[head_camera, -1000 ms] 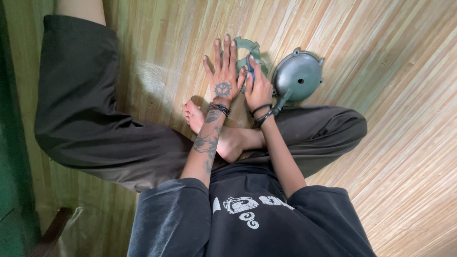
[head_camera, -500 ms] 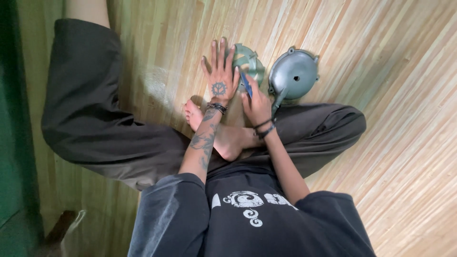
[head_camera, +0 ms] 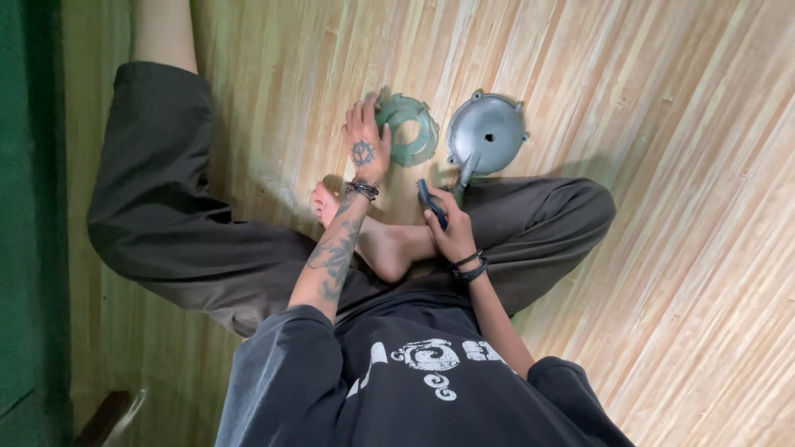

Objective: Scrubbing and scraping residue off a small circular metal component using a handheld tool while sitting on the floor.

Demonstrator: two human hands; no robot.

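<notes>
**One hand on the green ring, a tool in the other**

A person sits with legs crossed on a wood floor (head_camera: 662, 273), in dark baggy trousers (head_camera: 182, 240). One bare foot (head_camera: 377, 240) pokes out in the middle.

The biggest loose thing is a round grey lid (head_camera: 486, 132). It lies flat on the floor, just past the far knee. A green ring (head_camera: 411, 131) lies right beside the grey lid, on the side nearer the foot. The two look very close, but I cannot tell if they touch.

The left hand (head_camera: 364, 149) is on the far side of the ring from the grey lid. Its fingers are spread out and rest on the ring's edge. It presses or steadies the ring and does not wrap around it.

The right hand (head_camera: 454, 236) is nearer the body than the grey lid, just over the shin. It is closed around a small dark tool (head_camera: 431, 203). The tool's tip points up toward the grey lid and touches nothing.

I think the step in hand is getting the ring held in place while the tool waits. Any work on the ring would need the tool brought across to it, with the left hand pressing down so the ring cannot slide on the smooth floor.
</notes>
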